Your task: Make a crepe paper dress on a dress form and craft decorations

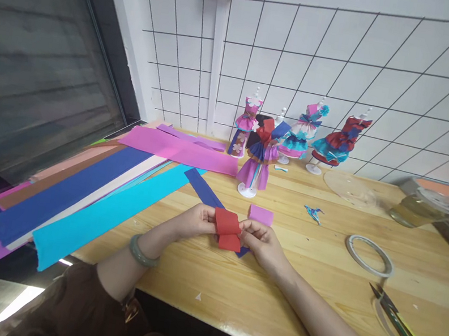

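White tiled wall stands behind the wooden table. Behind the front mini mannequin is one black object, mostly covered, so I cannot tell what it is. At the right border, the orange-topped object is cut off. The dark blue strip goes out of sight behind the hands; whether the blue bit below is the same strip is not clear. The red crepe paper lies between both hands, pinched by the left hand at one edge and by the right hand at the other; it hides some fingertips.
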`<state>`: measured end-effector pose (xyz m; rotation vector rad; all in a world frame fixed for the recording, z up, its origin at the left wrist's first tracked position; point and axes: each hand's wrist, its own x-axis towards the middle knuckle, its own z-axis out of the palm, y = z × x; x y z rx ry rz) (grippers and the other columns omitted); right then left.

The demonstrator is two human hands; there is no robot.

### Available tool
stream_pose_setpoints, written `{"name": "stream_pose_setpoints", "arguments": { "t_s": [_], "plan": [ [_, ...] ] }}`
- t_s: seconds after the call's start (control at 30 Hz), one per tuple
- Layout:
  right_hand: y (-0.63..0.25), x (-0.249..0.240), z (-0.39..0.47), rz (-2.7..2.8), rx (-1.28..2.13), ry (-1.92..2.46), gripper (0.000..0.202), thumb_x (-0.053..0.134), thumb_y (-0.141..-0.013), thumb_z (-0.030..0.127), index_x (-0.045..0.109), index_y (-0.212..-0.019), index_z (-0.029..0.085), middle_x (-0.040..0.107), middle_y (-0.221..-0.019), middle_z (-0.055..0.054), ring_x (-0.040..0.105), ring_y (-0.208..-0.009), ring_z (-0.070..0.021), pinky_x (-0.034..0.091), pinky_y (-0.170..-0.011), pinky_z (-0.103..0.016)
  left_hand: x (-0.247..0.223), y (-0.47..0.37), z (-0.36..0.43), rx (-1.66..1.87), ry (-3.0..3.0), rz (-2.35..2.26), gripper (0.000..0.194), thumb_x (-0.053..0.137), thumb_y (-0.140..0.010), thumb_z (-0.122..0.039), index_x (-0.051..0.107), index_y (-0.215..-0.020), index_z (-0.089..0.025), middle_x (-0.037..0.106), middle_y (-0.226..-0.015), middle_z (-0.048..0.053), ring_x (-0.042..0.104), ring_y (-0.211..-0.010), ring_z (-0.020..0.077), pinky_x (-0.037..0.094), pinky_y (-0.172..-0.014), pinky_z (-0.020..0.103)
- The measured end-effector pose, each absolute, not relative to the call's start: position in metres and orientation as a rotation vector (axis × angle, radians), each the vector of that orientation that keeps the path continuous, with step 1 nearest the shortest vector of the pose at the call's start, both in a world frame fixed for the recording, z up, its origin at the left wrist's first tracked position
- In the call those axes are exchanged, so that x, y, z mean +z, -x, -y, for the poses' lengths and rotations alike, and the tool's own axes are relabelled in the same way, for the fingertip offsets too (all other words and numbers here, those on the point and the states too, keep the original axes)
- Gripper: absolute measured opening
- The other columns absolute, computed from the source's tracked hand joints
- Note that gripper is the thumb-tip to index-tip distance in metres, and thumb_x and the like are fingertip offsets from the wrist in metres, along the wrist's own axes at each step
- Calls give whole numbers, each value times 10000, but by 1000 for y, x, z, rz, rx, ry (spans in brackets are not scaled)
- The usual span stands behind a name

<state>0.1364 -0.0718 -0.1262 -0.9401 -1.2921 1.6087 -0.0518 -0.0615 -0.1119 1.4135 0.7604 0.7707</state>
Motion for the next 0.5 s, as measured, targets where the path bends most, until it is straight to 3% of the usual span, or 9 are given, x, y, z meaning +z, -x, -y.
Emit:
{"name": "stream_pose_setpoints", "arguments": {
  "t_s": [0.5],
  "plan": [
    [-138, -123, 73, 1183, 1709, 910, 147, 698, -625, 267, 664, -721, 162, 628, -571, 18, 525, -454, -71, 420, -469, -202, -113, 55, 62, 786, -1396, -737, 300, 656, -688, -293, 660, -933, -120, 678, -934, 89, 607, -873, 201, 449, -812, 308]
  ]
}}
